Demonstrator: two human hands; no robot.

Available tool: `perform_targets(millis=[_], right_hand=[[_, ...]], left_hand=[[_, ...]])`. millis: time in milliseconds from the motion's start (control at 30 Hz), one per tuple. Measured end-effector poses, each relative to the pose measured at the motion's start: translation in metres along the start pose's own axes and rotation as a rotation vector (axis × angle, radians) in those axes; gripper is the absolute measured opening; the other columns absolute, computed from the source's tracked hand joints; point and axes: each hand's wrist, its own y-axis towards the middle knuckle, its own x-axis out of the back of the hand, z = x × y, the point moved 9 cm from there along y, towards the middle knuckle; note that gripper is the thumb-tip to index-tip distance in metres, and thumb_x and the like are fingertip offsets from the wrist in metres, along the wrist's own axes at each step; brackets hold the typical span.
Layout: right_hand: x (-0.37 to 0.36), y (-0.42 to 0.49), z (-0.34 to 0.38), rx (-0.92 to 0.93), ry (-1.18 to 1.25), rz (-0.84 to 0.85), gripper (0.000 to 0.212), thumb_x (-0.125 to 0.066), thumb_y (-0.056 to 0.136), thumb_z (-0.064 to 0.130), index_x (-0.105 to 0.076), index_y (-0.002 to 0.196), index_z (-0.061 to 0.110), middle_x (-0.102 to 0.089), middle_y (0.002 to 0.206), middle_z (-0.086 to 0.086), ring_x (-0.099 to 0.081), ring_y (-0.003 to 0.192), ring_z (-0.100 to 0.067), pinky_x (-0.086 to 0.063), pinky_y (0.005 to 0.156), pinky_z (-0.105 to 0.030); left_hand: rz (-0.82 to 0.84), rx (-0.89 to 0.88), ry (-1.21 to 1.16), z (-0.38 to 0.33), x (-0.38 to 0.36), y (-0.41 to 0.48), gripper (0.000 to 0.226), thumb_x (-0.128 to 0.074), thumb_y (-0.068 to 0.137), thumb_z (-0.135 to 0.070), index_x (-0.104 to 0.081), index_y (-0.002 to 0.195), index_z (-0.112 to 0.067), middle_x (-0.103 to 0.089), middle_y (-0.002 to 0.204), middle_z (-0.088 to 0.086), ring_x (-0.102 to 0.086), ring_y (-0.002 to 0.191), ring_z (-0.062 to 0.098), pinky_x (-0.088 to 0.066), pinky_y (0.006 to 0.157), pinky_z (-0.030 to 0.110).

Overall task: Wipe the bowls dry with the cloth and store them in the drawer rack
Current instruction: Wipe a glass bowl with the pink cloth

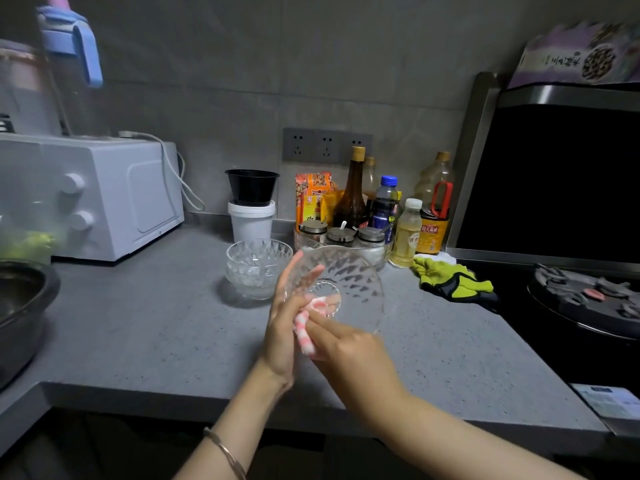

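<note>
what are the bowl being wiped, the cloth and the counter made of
The bowl looks like clear cut glass: hands and counter show through its faceted diamond pattern, though clear plastic is possible. The cloth seems soft woven fabric, pink-and-white striped, bunched in folds. The counter looks like matte grey speckled stone or composite.

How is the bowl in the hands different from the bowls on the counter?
The held bowl is up in the air and tipped on its side; the stacked bowls stand upright on the counter. The held bowl is alone, with the left hand steadying it and the right hand pressing a cloth into it; the stacked bowls are nested and untouched. All are clear, patterned glass.
</note>
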Motion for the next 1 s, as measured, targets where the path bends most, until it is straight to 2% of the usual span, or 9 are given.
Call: perform_targets(millis=[100, 200, 300, 433, 500, 633, 733, 900, 1000], right_hand=[[-0.004, 0.001, 0.004, 0.07, 0.026, 0.075, 0.049, -0.081, 0.062, 0.017, -0.067, 0.11, 0.015, -0.067, 0.117, -0.001, -0.07, 0.081, -0.018, -0.054, 0.05, -0.025], [0.0, -0.012, -0.006, 0.406, -0.222, 0.264, 0.067, -0.09, 0.049, 0.019, -0.069, 0.113, 0.017, -0.065, 0.121, -0.003, -0.068, 0.099, -0.018, -0.057, 0.078, -0.029], [0.013, -0.011, -0.036, 0.624, -0.485, 0.352, 0.067, -0.082, 0.055, 0.021, -0.063, 0.12, 0.024, -0.054, 0.134, -0.004, -0.051, 0.124, -0.02, -0.03, 0.105, -0.043], [0.013, -0.007, -0.044, 0.809, -0.866, 0.339, 0.066, -0.046, 0.074, 0.011, -0.025, 0.136, 0.021, -0.008, 0.149, -0.002, -0.004, 0.138, -0.018, -0.004, 0.112, -0.043], [0.009, -0.007, -0.046, 0.727, -0.923, 0.363, 0.07, -0.051, 0.077, 0.011, -0.023, 0.141, 0.019, -0.008, 0.151, -0.004, -0.001, 0.138, -0.019, -0.001, 0.111, -0.042], [0.006, -0.019, -0.038, 0.448, -0.457, 0.379, 0.073, -0.078, 0.058, 0.024, -0.059, 0.128, 0.017, -0.053, 0.135, -0.006, -0.052, 0.124, -0.019, -0.033, 0.104, -0.037], [0.0, -0.028, -0.019, 0.35, -0.284, 0.441, 0.072, -0.08, 0.056, 0.052, -0.066, 0.12, 0.021, -0.062, 0.127, -0.001, -0.064, 0.109, -0.014, -0.049, 0.091, -0.028], [-0.003, -0.014, -0.018, 0.258, -0.356, 0.434, 0.087, -0.043, 0.082, 0.067, -0.035, 0.145, 0.008, -0.027, 0.153, -0.011, -0.025, 0.141, -0.022, -0.004, 0.119, -0.037], [-0.003, -0.007, -0.027, 0.187, -0.397, 0.411, 0.09, -0.057, 0.068, 0.073, -0.06, 0.126, 0.005, -0.056, 0.132, -0.014, -0.054, 0.123, -0.024, -0.028, 0.111, -0.036]], left_hand=[[-0.063, 0.006, -0.073, 0.002, 0.004, 0.001, 0.051, -0.048, 0.081, -0.027, -0.051, 0.132, -0.022, -0.062, 0.127, 0.008, -0.059, 0.115, 0.032, -0.055, 0.08, 0.033], [-0.011, 0.012, 0.084, -0.016, 0.011, 0.008, 0.046, -0.045, 0.083, -0.031, -0.055, 0.126, -0.019, -0.061, 0.128, 0.007, -0.06, 0.116, 0.02, -0.054, 0.088, 0.04], [0.138, 0.163, 0.342, -0.016, 0.008, 0.01, 0.042, -0.053, 0.076, -0.034, -0.061, 0.117, -0.027, -0.064, 0.121, 0.0, -0.067, 0.103, 0.025, -0.055, 0.088, 0.042], [0.376, 0.311, 0.522, -0.004, -0.016, 0.0, 0.036, -0.051, 0.078, -0.032, -0.062, 0.113, -0.03, -0.068, 0.115, -0.002, -0.065, 0.101, 0.017, -0.053, 0.091, 0.034], [0.331, 0.28, 0.517, -0.005, -0.014, 0.003, 0.032, -0.055, 0.083, -0.032, -0.063, 0.114, -0.029, -0.068, 0.115, -0.005, -0.064, 0.106, 0.017, -0.051, 0.095, 0.038], [0.126, 0.197, 0.386, -0.015, -0.003, 0.009, 0.035, -0.05, 0.082, -0.041, -0.064, 0.113, -0.028, -0.07, 0.111, -0.002, -0.066, 0.104, 0.014, -0.054, 0.09, 0.041], [0.054, 0.147, 0.302, -0.015, -0.001, 0.003, 0.041, -0.049, 0.084, -0.041, -0.062, 0.118, -0.021, -0.067, 0.118, 0.007, -0.063, 0.112, 0.017, -0.052, 0.091, 0.043], [0.067, 0.186, 0.25, -0.009, -0.003, -0.005, 0.039, -0.052, 0.085, -0.041, -0.063, 0.118, -0.022, -0.067, 0.119, 0.007, -0.061, 0.115, 0.019, -0.046, 0.1, 0.043], [0.046, 0.122, 0.277, -0.02, -0.002, -0.003, 0.04, -0.046, 0.083, -0.042, -0.063, 0.115, -0.025, -0.068, 0.116, -0.004, -0.062, 0.111, 0.011, -0.053, 0.089, 0.039]])
